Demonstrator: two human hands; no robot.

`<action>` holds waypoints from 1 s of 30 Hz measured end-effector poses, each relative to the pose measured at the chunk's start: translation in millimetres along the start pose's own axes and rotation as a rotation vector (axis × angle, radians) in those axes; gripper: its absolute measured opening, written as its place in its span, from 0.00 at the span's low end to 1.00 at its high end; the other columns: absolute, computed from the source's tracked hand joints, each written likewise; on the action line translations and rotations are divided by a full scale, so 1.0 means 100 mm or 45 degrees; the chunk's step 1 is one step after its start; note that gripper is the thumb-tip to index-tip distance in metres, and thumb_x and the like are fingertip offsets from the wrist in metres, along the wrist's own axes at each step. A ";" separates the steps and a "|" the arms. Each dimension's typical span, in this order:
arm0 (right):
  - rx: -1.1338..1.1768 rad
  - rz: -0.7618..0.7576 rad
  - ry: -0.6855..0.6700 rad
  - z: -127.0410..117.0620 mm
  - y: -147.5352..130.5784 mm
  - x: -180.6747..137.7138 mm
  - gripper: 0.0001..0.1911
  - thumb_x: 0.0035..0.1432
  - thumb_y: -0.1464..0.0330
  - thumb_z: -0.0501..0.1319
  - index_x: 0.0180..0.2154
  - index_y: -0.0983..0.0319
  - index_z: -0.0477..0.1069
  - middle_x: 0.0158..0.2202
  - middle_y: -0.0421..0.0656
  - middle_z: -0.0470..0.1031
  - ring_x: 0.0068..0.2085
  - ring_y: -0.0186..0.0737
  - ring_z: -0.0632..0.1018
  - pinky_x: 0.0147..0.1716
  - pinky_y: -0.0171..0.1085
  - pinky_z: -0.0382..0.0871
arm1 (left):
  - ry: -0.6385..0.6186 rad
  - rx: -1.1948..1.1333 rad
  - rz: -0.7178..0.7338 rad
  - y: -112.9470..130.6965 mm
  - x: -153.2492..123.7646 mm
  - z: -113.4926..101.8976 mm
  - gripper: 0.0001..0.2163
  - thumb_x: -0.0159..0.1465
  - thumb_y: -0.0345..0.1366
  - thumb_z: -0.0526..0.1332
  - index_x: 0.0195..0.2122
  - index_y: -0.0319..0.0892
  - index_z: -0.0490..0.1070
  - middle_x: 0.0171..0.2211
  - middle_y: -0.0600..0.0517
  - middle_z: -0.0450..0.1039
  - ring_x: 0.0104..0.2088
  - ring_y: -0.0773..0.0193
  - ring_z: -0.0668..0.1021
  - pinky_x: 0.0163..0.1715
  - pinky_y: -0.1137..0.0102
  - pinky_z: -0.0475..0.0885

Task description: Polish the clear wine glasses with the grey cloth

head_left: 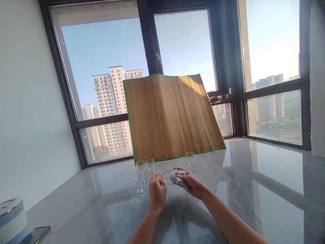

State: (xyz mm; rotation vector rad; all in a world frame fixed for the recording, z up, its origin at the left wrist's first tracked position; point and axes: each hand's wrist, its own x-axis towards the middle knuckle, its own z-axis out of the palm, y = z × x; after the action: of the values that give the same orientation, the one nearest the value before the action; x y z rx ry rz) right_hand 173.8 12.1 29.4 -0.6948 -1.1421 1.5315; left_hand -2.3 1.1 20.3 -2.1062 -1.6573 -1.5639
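A clear stemmed glass lies sideways between my two hands above the grey tabletop. My left hand is closed around its left end, and the fingers hide that part. In my right hand is a bunched light grey cloth, pressed against the right end of the glass. How far the cloth reaches inside the bowl cannot be made out. Several other stemmed glasses stand upright just left of my left hand. Another stemmed glass stands upright behind my right hand.
A bamboo mat with green edging leans against the window behind the glasses. At the lower left are a white and blue container and a phone. The glossy grey tabletop carries strong reflections.
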 end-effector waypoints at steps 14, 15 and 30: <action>-0.625 -0.181 0.141 -0.06 0.29 0.19 0.39 0.41 0.61 0.67 0.54 0.56 0.54 0.29 0.32 0.68 0.20 0.31 0.68 0.19 0.32 0.64 | -0.149 0.183 0.061 -0.07 -0.02 0.04 0.23 0.58 0.18 0.50 0.47 0.45 0.77 0.36 0.48 0.69 0.39 0.62 0.74 0.38 0.72 0.67; -0.630 -0.139 0.122 -0.06 0.28 0.19 0.37 0.42 0.60 0.66 0.53 0.56 0.55 0.27 0.31 0.67 0.19 0.31 0.68 0.16 0.32 0.63 | -0.153 0.179 0.071 -0.06 -0.02 0.04 0.23 0.58 0.18 0.50 0.48 0.45 0.76 0.36 0.49 0.69 0.39 0.62 0.74 0.38 0.72 0.67; -1.157 -0.782 0.613 -0.08 0.24 0.23 0.20 0.48 0.70 0.56 0.46 0.59 0.64 0.37 0.44 0.74 0.38 0.43 0.75 0.40 0.40 0.68 | -0.118 -0.556 -0.635 -0.22 0.03 0.24 0.13 0.52 0.23 0.60 0.36 0.41 0.79 0.28 0.52 0.74 0.28 0.65 0.72 0.32 0.71 0.67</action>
State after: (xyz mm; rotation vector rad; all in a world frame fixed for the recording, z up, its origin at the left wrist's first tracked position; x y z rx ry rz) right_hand 165.1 37.1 7.8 -1.0925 -1.4656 0.2473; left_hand -2.6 26.6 -0.6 -2.0672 -2.1674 -2.1706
